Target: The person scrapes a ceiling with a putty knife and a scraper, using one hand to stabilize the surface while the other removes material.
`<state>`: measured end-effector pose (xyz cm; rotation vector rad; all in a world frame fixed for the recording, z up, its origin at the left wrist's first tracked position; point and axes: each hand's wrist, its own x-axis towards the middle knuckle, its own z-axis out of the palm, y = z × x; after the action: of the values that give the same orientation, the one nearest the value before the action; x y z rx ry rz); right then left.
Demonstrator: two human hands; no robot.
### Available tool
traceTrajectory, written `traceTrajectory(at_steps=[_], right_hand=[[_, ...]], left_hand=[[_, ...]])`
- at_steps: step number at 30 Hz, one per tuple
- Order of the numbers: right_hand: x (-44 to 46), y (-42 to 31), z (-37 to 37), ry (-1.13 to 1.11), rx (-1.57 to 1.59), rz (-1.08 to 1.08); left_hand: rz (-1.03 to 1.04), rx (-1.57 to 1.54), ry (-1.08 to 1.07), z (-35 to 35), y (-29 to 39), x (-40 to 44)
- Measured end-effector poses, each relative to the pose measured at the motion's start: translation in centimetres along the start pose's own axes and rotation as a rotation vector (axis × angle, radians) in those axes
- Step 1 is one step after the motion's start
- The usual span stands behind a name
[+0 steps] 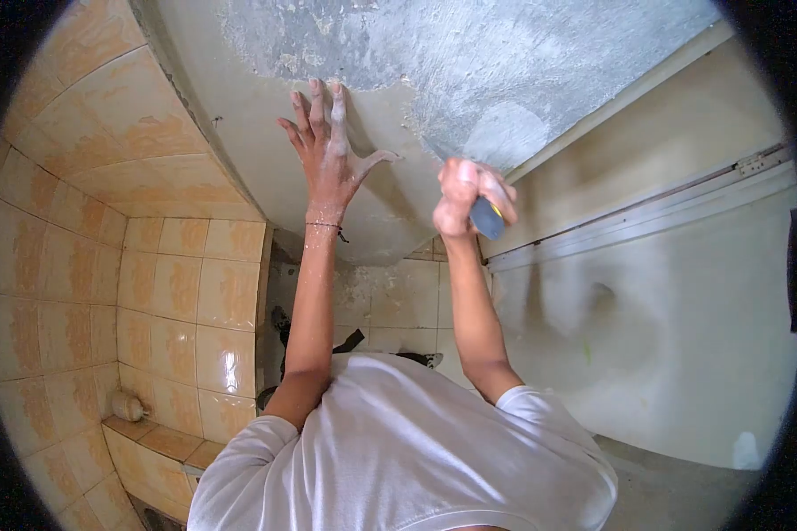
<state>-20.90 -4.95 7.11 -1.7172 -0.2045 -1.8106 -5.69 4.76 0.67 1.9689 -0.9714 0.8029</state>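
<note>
My left hand [326,164] lies against the wall with its fingers spread, dusted with white powder. Under its palm is smooth cream paint [239,115]; the fingertips reach the ragged edge where rough grey plaster [487,62] shows. My right hand [463,195] is wrapped round a scraper [487,219] with a dark grey and yellow handle. Its thin blade points up and left, at the border between paint and bare plaster. Motion blurs this hand slightly, and whether the blade touches the wall I cannot tell.
Orange-and-cream tiles [159,292] cover the left wall, with a tiled ledge [155,438] bearing a small rounded object [128,406]. On the right stands a pale door [638,336] with a metal hinge [762,163]. Dusty floor tiles [405,296] lie below.
</note>
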Motion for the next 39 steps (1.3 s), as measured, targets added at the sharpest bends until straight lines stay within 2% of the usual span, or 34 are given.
traceTrajectory(at_steps=[1, 4, 5, 6, 8, 9, 12, 13, 14, 17, 19, 20, 22, 23, 29, 30, 32, 33, 34, 36, 38, 39], right_hand=[[-0.1, 0.0, 0.3, 0.104, 0.231, -0.008], [-0.1, 0.4, 1.8, 0.165, 0.083, -0.122], [-0.8, 1.2, 0.3, -0.076, -0.155, -0.049], [-1.2, 1.3, -0.4, -0.073, -0.16, -0.049], [-0.1, -0.4, 0.0, -0.026, -0.076, -0.06], [0.6, -1.6, 1.4, 0.188, 0.155, 0.026], [0.8, -1.6, 1.4, 0.151, 0.253, 0.016], [0.6, -0.4, 0.8, 0.021, -0.086, -0.056], [-0.2, 1.0, 1.2, -0.014, -0.102, 0.02], [-0.1, 0.2, 0.9, 0.062, -0.017, -0.011], [0.5, -1.4, 0.3, 0.049, 0.444, 0.136], [0.3, -0.6, 0.6, 0.047, 0.443, 0.139], [-0.1, 1.2, 1.4, 0.009, -0.115, -0.01], [0.0, 1.3, 1.2, -0.016, -0.152, 0.003], [1.3, -1.2, 1.6, 0.061, 0.194, 0.016], [1.1, -0.5, 1.7, 0.063, 0.195, 0.019], [0.8, 1.0, 2.2, 0.05, -0.137, -0.025], [0.7, 1.4, 2.0, 0.088, -0.002, -0.04], [1.2, 0.1, 1.9, 0.089, -0.002, -0.04], [2.4, -3.4, 1.5, 0.228, 0.484, 0.276], [2.1, -2.4, 1.0, 0.199, 0.439, 0.243], [1.7, -0.7, 1.6, 0.174, 0.146, 0.129]], left_hand=[[0.003, 0.013, 0.003, 0.0, 0.1, 0.0], [-0.013, -0.004, -0.003, 0.1, 0.1, 0.0], [-0.009, -0.01, -0.009, 0.0, 0.2, -0.2], [-0.008, -0.021, -0.008, -0.1, 0.3, -0.2], [-0.006, -0.027, 0.001, 0.0, 0.1, 0.0], [-0.002, -0.011, 0.011, 0.2, 0.0, 0.0], [-0.003, 0.009, 0.017, 0.3, -0.1, 0.1], [-0.001, 0.009, 0.009, 0.2, 0.0, 0.0], [0.001, 0.006, 0.005, 0.2, 0.2, -0.1], [-0.011, 0.009, 0.003, 0.1, 0.1, 0.2], [0.001, 0.018, 0.019, 0.2, 0.2, 0.1], [-0.002, 0.017, 0.017, 0.3, 0.1, 0.1], [0.008, 0.009, 0.006, 0.2, 0.0, 0.0], [0.014, 0.005, 0.002, 0.1, 0.1, -0.1], [-0.017, -0.08, 0.015, 0.0, 0.4, 0.2], [-0.016, -0.08, 0.009, -0.1, 0.3, 0.2], [-0.016, -0.08, 0.001, -0.2, 0.3, 0.0], [-0.008, -0.039, 0.0, -0.2, 0.3, 0.1], [0.001, -0.001, -0.004, -0.1, 0.3, 0.1], [-0.004, 0.002, 0.004, 0.1, 0.4, 0.3], [-0.017, 0.005, 0.0, 0.0, 0.3, 0.2], [-0.011, 0.0, -0.001, 0.0, 0.2, 0.1]])
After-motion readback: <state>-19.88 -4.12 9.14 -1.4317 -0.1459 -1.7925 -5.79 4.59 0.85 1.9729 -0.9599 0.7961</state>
